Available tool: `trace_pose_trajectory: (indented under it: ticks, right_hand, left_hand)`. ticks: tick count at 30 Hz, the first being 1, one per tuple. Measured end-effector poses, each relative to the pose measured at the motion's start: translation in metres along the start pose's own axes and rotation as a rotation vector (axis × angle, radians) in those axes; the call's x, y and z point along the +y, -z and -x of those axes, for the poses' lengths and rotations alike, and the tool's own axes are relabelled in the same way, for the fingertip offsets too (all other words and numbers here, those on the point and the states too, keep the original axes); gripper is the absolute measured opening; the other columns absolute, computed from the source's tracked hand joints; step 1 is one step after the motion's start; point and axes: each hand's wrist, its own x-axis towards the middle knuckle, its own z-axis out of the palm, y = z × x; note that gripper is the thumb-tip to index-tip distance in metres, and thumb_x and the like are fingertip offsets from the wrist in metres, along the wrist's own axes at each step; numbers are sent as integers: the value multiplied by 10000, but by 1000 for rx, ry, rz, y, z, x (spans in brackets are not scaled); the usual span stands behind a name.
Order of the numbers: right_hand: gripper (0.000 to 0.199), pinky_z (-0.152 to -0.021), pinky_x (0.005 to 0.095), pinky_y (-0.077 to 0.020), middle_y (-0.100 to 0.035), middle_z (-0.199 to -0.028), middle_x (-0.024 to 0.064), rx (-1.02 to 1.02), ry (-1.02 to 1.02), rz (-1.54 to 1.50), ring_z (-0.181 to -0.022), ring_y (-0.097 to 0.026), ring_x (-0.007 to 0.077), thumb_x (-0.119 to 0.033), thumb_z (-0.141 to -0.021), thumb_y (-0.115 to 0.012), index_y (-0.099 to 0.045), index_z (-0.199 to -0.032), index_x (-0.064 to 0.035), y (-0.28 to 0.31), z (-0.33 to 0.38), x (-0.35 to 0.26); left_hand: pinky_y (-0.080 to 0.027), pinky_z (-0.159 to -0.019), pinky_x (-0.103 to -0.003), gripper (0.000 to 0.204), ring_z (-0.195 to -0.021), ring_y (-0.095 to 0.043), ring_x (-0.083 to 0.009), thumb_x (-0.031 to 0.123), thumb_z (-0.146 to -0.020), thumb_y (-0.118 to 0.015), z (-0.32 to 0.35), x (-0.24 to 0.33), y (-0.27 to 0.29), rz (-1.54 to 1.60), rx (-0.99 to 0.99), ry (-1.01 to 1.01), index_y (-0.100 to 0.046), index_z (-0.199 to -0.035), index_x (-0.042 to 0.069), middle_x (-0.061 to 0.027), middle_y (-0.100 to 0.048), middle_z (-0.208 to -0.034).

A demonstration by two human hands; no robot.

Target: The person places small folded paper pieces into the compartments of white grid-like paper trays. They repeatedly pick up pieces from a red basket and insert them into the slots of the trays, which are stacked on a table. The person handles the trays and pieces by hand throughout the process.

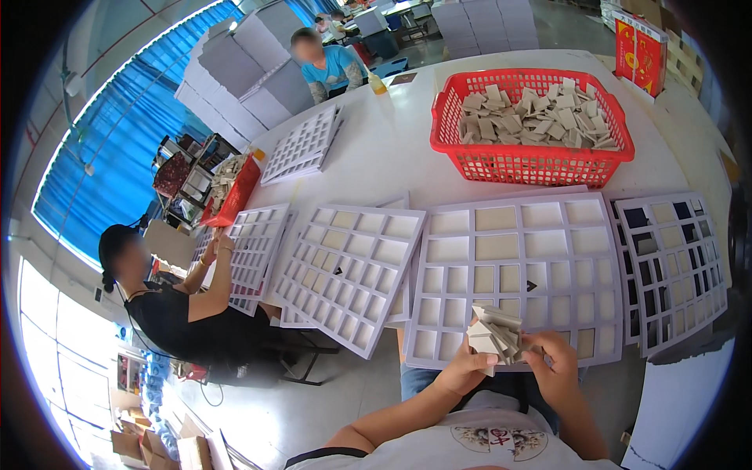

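Note:
My left hand point(464, 370) grips a fanned stack of small beige card pieces point(493, 333) at the near edge of the table. My right hand point(554, 366) touches the right side of the same stack, fingers pinching at it. Right behind the stack lies a white divided tray point(509, 274) with beige squares in its compartments. A red plastic basket point(533, 160) full of the same beige pieces stands farther back.
More white grid trays lie to the left point(352, 266) and one with dark cells to the right point(674, 262). A person in black point(184, 309) sits at the left working on a tray; another in blue point(329, 66) sits at the far end. White box stacks point(243, 70) stand behind.

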Motion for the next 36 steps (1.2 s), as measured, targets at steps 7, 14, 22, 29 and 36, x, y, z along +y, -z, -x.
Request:
trace_pose_trajectory:
  ticks: [7,14,22,29,36]
  right_hand:
    - [363,-698,257,-489,-624,-865,57,279,-296,-32,-765,-592,105,75,-831,-642,-632,-1184,-10,1,-10,-2]
    - [215,-658,244,-446,-627,-841,10,426,-328,142,-723,-545,72,11,-901,-571,-695,-1075,-14,124,-11,29]
    - [101,-685,290,-446,-622,-930,48,250,-330,272,-810,-556,126,31,-875,-581,-632,-960,11,146,24,55]
    - [247,-850,343,-469,-597,-1095,106,-32,-155,710,-980,-576,294,-6,-811,-677,-688,-1053,-50,145,31,53]
    - [246,-1022,455,-397,-556,-1302,122,25,-80,1008,-1242,-484,354,-69,-780,-725,-708,-1026,-71,123,60,28]
  left_hand:
    - [-463,-1016,-376,784,-1122,-595,-226,143,-719,-814,-18,-3,8,-55,35,-77,-397,-1375,36,-102,-580,-1242]
    - [-521,-984,-508,837,-1210,-561,-322,227,-708,-864,-14,-13,11,-13,-164,121,-406,-1380,28,-149,-527,-1281]
    - [-436,-978,-346,900,-1155,-543,-200,70,-490,-903,-14,-42,-4,-289,-294,528,-483,-1286,95,-43,-541,-1209]
    - [-417,-1000,-333,916,-1165,-530,-188,74,-495,-911,-15,-48,0,-292,-269,453,-478,-1301,92,-37,-541,-1223]
    - [-420,-990,-331,897,-1153,-528,-186,83,-509,-911,-18,-45,4,-223,-281,461,-478,-1294,92,-32,-558,-1195]
